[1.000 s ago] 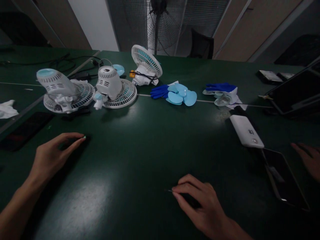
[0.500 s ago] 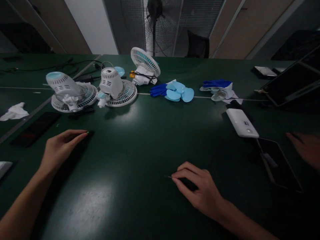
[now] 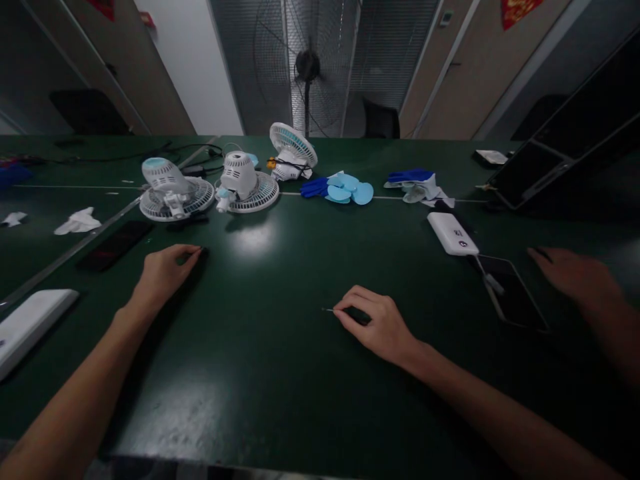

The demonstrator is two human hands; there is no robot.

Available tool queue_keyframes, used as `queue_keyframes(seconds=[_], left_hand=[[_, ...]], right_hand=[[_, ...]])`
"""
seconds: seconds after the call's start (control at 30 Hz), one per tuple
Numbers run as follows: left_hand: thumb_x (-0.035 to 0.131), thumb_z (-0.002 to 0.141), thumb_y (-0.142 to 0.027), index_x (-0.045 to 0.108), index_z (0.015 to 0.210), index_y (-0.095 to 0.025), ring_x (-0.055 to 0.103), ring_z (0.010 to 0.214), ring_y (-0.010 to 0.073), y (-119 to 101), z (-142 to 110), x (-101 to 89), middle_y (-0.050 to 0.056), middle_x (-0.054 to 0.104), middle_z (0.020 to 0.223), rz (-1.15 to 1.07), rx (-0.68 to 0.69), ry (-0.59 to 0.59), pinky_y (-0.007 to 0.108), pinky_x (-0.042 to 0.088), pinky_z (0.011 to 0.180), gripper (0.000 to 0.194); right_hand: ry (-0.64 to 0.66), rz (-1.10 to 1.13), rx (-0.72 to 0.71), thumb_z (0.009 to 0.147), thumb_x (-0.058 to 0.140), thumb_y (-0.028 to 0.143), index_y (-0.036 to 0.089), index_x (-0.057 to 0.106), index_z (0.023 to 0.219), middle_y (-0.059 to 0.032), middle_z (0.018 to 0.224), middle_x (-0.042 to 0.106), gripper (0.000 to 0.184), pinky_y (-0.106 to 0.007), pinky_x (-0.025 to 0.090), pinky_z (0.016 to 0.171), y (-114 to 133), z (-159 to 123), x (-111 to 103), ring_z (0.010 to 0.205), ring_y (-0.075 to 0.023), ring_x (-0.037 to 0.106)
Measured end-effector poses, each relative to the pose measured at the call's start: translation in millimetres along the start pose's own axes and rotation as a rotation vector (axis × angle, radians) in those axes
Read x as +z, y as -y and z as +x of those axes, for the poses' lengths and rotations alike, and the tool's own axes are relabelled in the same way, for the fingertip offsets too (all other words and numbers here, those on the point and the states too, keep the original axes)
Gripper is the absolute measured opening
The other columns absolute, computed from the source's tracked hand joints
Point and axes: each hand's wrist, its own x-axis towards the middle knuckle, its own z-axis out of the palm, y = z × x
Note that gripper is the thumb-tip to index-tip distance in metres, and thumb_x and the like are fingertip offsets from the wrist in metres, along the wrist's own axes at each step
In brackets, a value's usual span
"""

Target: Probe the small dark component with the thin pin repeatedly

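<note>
My left hand (image 3: pixel 164 272) rests on the dark green table (image 3: pixel 280 373), fingers curved and together, nothing visible in it. My right hand (image 3: pixel 376 323) lies near the table's middle, fingertips pinched on a thin metal pin or screwdriver shaft (image 3: pixel 328 310) that pokes out to the left. Beyond them stand three small white and blue fans (image 3: pixel 173 190), (image 3: pixel 245 181), (image 3: pixel 293 150), two face down on their grilles. A loose blue fan blade (image 3: pixel 345 191) lies beside a blue glove (image 3: pixel 314 188).
Another person's hand (image 3: pixel 573 275) rests at the right beside a dark phone (image 3: pixel 510 292) and a white power bank (image 3: pixel 453 233). A black phone (image 3: pixel 115 245) and a white device (image 3: pixel 27 327) lie at the left. A tablet (image 3: pixel 525 173) stands at the back right.
The view has pulled back and tilted up, showing more of the room and table. Both my hands stay in the same spots on the table; the other person's hand has slid further in.
</note>
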Motion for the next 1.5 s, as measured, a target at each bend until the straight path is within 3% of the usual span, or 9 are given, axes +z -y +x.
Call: queue_keyframes(seconds=[0.17,0.27,0.43,0.57,0.67,0.77,0.93,1.13,1.5], left_hand=[[0.053,0.096,-0.043,0.071,0.122,-0.010,0.065,0.118,0.0299,-7,-8,-5.9,0.015,0.071,0.129,0.056,0.179,0.053,0.043,0.045,0.110,0.046],[0.050,0.098,-0.049,0.073,0.119,-0.012,0.067,0.115,0.0301,-25,-19,-3.5,0.016,0.071,0.127,0.036,0.281,0.086,0.044,0.048,0.107,0.048],[0.049,0.103,-0.045,0.074,0.118,-0.018,0.066,0.116,0.0275,-89,-48,19.9,0.013,0.072,0.124,-0.084,0.547,0.198,0.044,0.048,0.109,0.040],[0.051,0.105,-0.035,0.073,0.121,-0.022,0.067,0.112,0.0205,-146,-82,43.1,0.008,0.072,0.122,-0.226,0.734,0.297,0.036,0.053,0.103,0.030],[0.056,0.104,-0.032,0.073,0.117,-0.024,0.068,0.108,0.0170,-174,-105,53.7,0.005,0.073,0.117,-0.351,0.764,0.350,0.031,0.055,0.097,0.023],[0.064,0.099,-0.028,0.073,0.114,-0.024,0.068,0.098,0.0172,-191,-118,57.1,0.003,0.073,0.110,-0.486,0.709,0.456,0.030,0.055,0.088,0.018],[0.074,0.089,-0.025,0.067,0.124,-0.024,0.065,0.096,0.0199,-199,-122,55.7,0.004,0.070,0.107,-0.553,0.643,0.496,0.032,0.053,0.082,0.036],[0.068,0.095,-0.026,0.072,0.108,-0.023,0.061,0.099,0.0207,-195,-121,53.7,0.004,0.068,0.106,-0.500,0.716,0.519,0.034,0.049,0.087,0.014],[0.066,0.097,-0.030,0.073,0.109,-0.023,0.060,0.098,0.0202,-190,-120,59.8,0.005,0.067,0.105,-0.544,0.725,0.520,0.033,0.049,0.084,0.015]], right_hand=[[-0.008,-0.026,-0.033,0.101,0.063,0.027,0.022,0.073,0.105,-0.0041,0.104,0.070,0.012,-0.032,0.056,0.078,1,-5,1,0.089,-0.0176,0.068],[-0.003,-0.031,-0.049,0.101,0.064,0.027,0.022,0.073,0.105,-0.0045,0.105,0.071,0.012,-0.033,0.056,0.079,2,-7,1,0.091,-0.0183,0.068],[0.000,-0.019,-0.051,0.101,0.064,0.029,0.021,0.074,0.106,-0.0050,0.106,0.071,0.013,-0.031,0.057,0.077,5,-10,1,0.092,-0.0183,0.069],[0.004,-0.019,-0.055,0.101,0.065,0.030,0.022,0.075,0.103,-0.0034,0.103,0.072,0.013,-0.029,0.056,0.076,9,-19,-3,0.091,-0.0168,0.069],[-0.008,-0.030,-0.049,0.100,0.066,0.030,0.021,0.075,0.099,-0.0031,0.098,0.072,0.013,-0.029,0.054,0.074,13,-32,-7,0.087,-0.0169,0.069],[-0.021,-0.037,-0.043,0.100,0.065,0.029,0.021,0.075,0.099,-0.0036,0.097,0.072,0.013,-0.030,0.053,0.074,16,-41,-7,0.087,-0.0172,0.068],[-0.043,-0.050,-0.045,0.097,0.068,0.028,0.022,0.076,0.097,-0.0030,0.096,0.072,0.010,-0.030,0.052,0.075,20,-42,2,0.084,-0.0168,0.068],[-0.058,-0.065,-0.057,0.097,0.068,0.026,0.020,0.075,0.096,-0.0039,0.096,0.073,0.009,-0.030,0.053,0.077,23,-41,5,0.085,-0.0173,0.069],[-0.051,-0.054,-0.074,0.095,0.070,0.025,0.021,0.076,0.094,-0.0037,0.094,0.073,0.008,-0.030,0.053,0.074,27,-39,8,0.081,-0.0170,0.069]])
